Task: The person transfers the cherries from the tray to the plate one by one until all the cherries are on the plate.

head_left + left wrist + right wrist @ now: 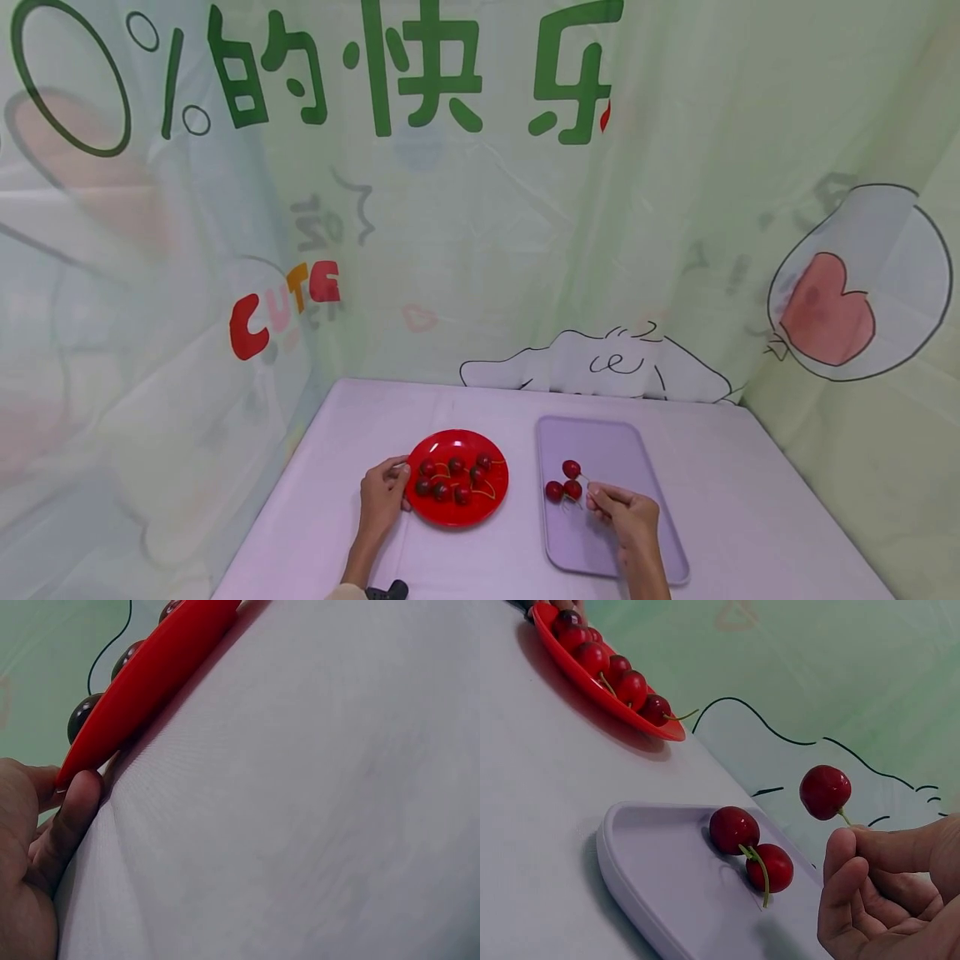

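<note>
In the head view my left hand (384, 493) grips the left rim of a round red plate (457, 518). The left wrist view has the plate's edge (142, 705) pinched between thumb and fingers. Several dark red cherries (441, 490) with stems lie on this plate. My right hand (628, 515), over the lilac tray (600, 546), pinches the stem of one cherry (825, 792). That cherry hangs off the fingertips, raised above the tray in the right wrist view. Two more cherries, one (733, 830) touching the other (769, 868), lie on the tray.
A pale cloth covers the table (360, 417). Printed curtains (450, 250) rise behind it and along both sides. The plate stands left of the tray, with a strip of tablecloth between them. A black device (390, 590) sits at my left wrist.
</note>
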The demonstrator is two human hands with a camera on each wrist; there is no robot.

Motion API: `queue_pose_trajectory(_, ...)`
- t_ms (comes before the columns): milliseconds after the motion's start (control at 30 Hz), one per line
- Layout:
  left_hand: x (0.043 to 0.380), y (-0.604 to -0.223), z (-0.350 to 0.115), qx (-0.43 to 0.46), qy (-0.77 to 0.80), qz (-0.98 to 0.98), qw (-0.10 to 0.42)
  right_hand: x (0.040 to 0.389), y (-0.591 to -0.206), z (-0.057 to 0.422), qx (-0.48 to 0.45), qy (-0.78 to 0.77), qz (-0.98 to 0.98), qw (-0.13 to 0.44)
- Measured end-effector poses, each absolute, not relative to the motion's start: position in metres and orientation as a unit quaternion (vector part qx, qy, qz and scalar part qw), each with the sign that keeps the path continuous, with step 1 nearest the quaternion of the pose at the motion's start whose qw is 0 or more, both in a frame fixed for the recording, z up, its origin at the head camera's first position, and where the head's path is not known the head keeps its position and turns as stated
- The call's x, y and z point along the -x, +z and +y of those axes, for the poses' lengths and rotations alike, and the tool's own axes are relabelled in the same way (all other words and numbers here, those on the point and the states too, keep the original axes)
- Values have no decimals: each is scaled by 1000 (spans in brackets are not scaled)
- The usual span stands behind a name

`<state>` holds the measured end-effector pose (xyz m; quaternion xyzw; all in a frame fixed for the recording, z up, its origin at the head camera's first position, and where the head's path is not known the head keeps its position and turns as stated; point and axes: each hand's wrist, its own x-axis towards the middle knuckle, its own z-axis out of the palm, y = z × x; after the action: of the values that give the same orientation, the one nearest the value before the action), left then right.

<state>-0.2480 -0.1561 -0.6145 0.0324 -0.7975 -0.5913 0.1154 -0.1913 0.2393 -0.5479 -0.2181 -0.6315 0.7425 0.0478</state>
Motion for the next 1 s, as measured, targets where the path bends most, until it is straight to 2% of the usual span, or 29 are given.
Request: queue_pose_trajectory(1000,248,-614,-158,-22,-597,-794,116,206,-529,208,174,724,-666,39)
